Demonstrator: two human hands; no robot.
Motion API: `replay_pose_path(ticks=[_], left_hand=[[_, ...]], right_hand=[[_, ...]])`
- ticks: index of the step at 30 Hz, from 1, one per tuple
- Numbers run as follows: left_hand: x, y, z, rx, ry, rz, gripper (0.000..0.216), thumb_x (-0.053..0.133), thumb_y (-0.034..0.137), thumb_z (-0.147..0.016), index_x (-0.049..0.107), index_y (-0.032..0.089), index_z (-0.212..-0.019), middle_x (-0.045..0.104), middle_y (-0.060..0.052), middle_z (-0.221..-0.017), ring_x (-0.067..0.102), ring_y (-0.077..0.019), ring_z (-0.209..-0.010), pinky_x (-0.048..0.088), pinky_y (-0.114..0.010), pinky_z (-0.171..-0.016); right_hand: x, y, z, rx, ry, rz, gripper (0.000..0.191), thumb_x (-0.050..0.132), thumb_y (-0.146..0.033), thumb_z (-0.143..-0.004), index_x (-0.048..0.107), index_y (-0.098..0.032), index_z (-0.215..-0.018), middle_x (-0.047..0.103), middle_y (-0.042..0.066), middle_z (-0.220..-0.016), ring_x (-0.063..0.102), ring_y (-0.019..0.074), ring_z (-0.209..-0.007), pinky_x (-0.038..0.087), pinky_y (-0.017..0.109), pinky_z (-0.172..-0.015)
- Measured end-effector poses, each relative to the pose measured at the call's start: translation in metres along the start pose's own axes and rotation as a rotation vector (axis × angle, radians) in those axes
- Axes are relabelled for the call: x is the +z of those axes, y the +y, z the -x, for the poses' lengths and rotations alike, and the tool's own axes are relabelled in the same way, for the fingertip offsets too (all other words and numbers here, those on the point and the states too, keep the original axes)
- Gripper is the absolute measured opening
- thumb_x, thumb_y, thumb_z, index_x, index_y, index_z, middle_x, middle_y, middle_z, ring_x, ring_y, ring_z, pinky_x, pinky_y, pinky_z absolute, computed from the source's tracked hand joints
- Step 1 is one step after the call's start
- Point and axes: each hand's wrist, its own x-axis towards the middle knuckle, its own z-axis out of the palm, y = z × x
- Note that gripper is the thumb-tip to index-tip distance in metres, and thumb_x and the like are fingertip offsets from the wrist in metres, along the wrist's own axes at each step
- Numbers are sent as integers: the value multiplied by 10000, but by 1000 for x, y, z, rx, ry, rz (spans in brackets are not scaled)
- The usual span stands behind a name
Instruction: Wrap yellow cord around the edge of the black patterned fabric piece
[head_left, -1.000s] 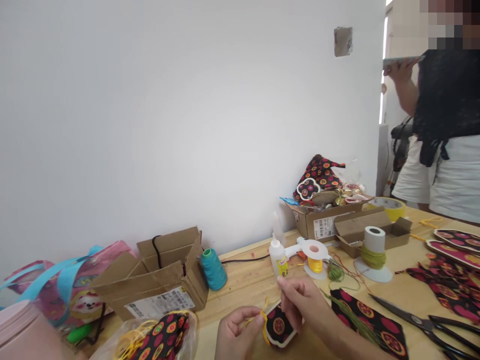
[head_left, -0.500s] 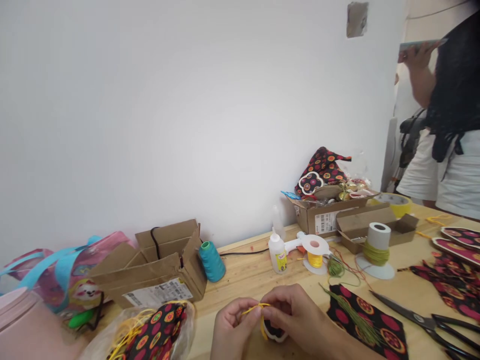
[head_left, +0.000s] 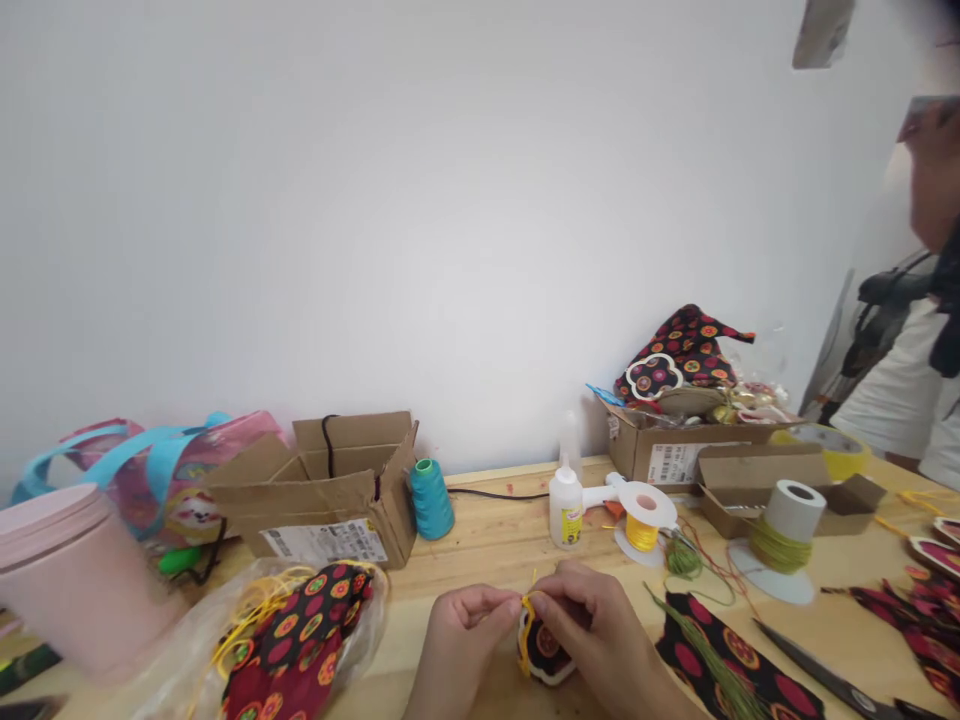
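My left hand [head_left: 469, 645] is closed in a pinch at the yellow cord [head_left: 524, 640], thumb and index finger together. Fingers curled, my right hand [head_left: 600, 630] pinches the same cord right beside it. Below the fingertips hangs a dark, flower-shaped fabric patch [head_left: 546, 645] with a white edge, the cord lying along its left side. My right palm hides part of the patch. Close to my right hand lies a patterned cloth [head_left: 750, 655] with a bundle of green cords [head_left: 709, 645] on it.
Scissors [head_left: 825, 680] lie at right. Behind my hands stand a glue bottle [head_left: 566, 510], a yellow cord spool [head_left: 643, 520] and a green cord spool [head_left: 784, 540]. An open carton [head_left: 322, 510], teal thread cone [head_left: 433, 500] and pink bucket [head_left: 75, 580] are at left. Another person [head_left: 915, 370] stands at right.
My view has swung left. The yellow cord, earlier spread in loops between my fingertips, now runs down the patch's left edge, and more of the patch shows.
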Motion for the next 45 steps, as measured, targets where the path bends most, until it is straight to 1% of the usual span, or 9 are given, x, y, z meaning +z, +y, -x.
replay_pose_path(ticks=[9, 13, 17, 20, 27, 30, 35, 40, 45], left_hand=[[7, 1, 2, 8, 8, 3, 115, 606, 144, -586, 667, 114, -493, 591, 19, -395, 463, -75, -392, 381, -182, -448], [2, 0, 1, 34, -34, 52, 122, 599, 169, -617, 677, 131, -531, 511, 61, -345, 420, -57, -374, 400, -179, -481], [-4, -6, 0, 56, -26, 84, 111, 663, 212, -560, 682, 107, -591, 633, -3, -478, 522, -107, -481, 421, -209, -516], [-3, -6, 1, 64, -25, 78, 153, 693, 232, -519, 678, 108, -607, 670, -33, -541, 563, -145, -533, 437, -235, -528], [4, 7, 11, 70, -29, 93, 118, 714, 213, -485, 652, 131, -543, 570, 45, -357, 473, -77, -357, 372, -178, -392], [4, 7, 12, 72, -34, 101, 118, 720, 207, -476, 653, 127, -530, 545, 52, -337, 433, -59, -331, 335, -166, -371], [1, 2, 9, 111, -41, 67, 93, 716, 195, -485, 666, 125, -519, 607, 16, -421, 482, -81, -403, 366, -182, -424], [2, 0, 8, 56, -67, 139, 124, 722, 202, -480, 662, 125, -556, 650, -6, -470, 542, -110, -453, 417, -213, -482], [2, 3, 7, 30, -22, 106, 153, 718, 248, -485, 657, 123, -550, 623, 13, -414, 527, -102, -417, 408, -201, -454]], right_hand=[[-6, -2, 3, -219, 39, 189, 277, 441, -306, -782, 618, -170, -618, 460, 13, -517, 462, 138, -517, 331, 227, -483], [-2, 3, -1, -109, 42, 114, 319, 442, -383, -767, 625, -163, -627, 500, 29, -526, 473, 151, -507, 352, 235, -476], [1, 11, -5, 21, 11, 16, 355, 477, -453, -721, 630, -150, -618, 554, 48, -552, 497, 170, -530, 383, 248, -495], [3, 13, -6, 80, 12, -73, 365, 512, -479, -682, 626, -140, -608, 565, 51, -567, 498, 172, -543, 395, 249, -498], [12, 15, -4, 268, -82, -419, 384, 584, -505, -602, 584, -122, -571, 495, 0, -430, 433, 107, -395, 332, 209, -397], [11, 14, -2, 268, -62, -466, 363, 609, -475, -595, 585, -118, -536, 485, -3, -426, 424, 100, -397, 325, 207, -399], [4, 7, -3, 195, -8, -351, 349, 623, -451, -588, 607, -115, -496, 496, 16, -477, 429, 117, -461, 336, 211, -419], [3, 7, -5, 243, 32, -395, 339, 636, -454, -570, 601, -122, -511, 497, 2, -462, 425, 110, -447, 333, 201, -409], [3, 7, -6, 245, -51, -534, 329, 646, -449, -564, 597, -127, -518, 523, -8, -480, 461, 98, -453, 353, 187, -434]])
